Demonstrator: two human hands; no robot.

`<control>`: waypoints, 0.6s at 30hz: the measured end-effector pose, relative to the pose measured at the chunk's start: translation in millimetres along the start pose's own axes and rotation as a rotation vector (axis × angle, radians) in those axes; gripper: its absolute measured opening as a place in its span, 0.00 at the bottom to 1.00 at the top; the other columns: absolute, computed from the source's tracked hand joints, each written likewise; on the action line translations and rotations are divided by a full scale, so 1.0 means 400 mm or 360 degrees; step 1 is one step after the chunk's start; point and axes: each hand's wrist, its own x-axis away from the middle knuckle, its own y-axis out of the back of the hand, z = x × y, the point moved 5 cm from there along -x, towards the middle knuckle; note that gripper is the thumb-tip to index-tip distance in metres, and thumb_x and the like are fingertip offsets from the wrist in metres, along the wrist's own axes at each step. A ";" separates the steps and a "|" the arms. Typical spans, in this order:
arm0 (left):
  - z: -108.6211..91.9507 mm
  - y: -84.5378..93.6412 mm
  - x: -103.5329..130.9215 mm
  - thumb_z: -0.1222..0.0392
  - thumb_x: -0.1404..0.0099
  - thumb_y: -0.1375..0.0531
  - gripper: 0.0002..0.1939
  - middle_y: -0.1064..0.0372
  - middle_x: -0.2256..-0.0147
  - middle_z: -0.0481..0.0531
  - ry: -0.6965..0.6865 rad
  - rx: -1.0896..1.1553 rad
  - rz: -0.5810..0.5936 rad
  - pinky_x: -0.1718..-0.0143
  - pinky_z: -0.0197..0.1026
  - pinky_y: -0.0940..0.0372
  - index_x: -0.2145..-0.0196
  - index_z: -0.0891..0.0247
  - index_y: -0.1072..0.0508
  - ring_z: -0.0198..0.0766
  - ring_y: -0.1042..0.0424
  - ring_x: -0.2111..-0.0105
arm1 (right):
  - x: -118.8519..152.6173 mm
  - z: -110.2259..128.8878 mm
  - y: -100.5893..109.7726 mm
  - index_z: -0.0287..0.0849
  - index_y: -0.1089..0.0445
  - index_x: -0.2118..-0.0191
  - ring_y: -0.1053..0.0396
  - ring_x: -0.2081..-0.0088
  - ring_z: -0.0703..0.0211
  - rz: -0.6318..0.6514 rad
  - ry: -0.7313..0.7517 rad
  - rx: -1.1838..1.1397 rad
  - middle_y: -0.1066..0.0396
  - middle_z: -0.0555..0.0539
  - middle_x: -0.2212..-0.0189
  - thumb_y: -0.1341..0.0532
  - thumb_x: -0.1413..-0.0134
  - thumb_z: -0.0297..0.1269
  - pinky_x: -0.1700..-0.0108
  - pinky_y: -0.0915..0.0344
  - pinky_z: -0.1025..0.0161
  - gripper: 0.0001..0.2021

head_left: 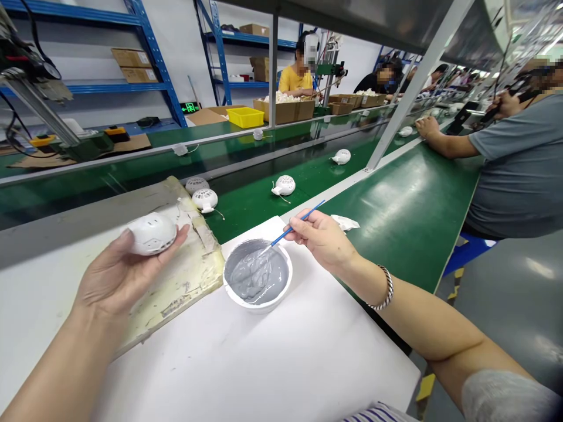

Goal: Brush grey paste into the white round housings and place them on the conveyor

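Well past the brush, an arrow sign glows.

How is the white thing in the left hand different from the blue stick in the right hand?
The white thing is chunky and rounded; the blue stick is long and thin. The white thing is away from the bowl, while the blue stick slants down into it. Both are held.

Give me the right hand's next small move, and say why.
Perhaps lift the blue brush up from the grey paste toward the white housing: the right hand holds the brush with its tip at the paste, and the left hand holds the housing nearby.
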 end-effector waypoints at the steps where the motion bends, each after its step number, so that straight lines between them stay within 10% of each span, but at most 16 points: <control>1: 0.003 -0.007 0.006 0.71 0.45 0.35 0.18 0.28 0.52 0.60 0.0008 -0.0118 0.0045 0.51 0.55 0.29 0.57 0.66 0.31 0.53 0.32 0.47 | -0.004 -0.009 0.004 0.38 0.32 0.70 0.27 0.74 0.70 -0.0008 -0.0070 -0.0068 0.24 0.51 0.74 0.28 0.58 0.44 0.74 0.40 0.74 0.17; 9: 0.002 -0.029 0.026 0.74 0.65 0.25 0.41 0.31 0.54 0.47 -0.0601 -0.0884 0.0138 0.63 0.34 0.26 0.53 0.50 0.30 0.36 0.29 0.60 | -0.006 -0.023 0.001 0.39 0.33 0.70 0.25 0.69 0.68 0.0135 -0.0292 -0.0287 0.22 0.49 0.69 0.26 0.63 0.36 0.68 0.36 0.73 0.16; 18: 0.039 -0.081 0.096 0.68 0.50 0.31 0.23 0.27 0.59 0.51 -0.0125 -0.0567 0.0169 0.64 0.44 0.25 0.57 0.50 0.27 0.40 0.25 0.63 | -0.010 0.001 0.002 0.40 0.35 0.72 0.25 0.74 0.67 0.0075 0.0127 -0.0038 0.22 0.49 0.74 0.27 0.60 0.41 0.70 0.33 0.72 0.17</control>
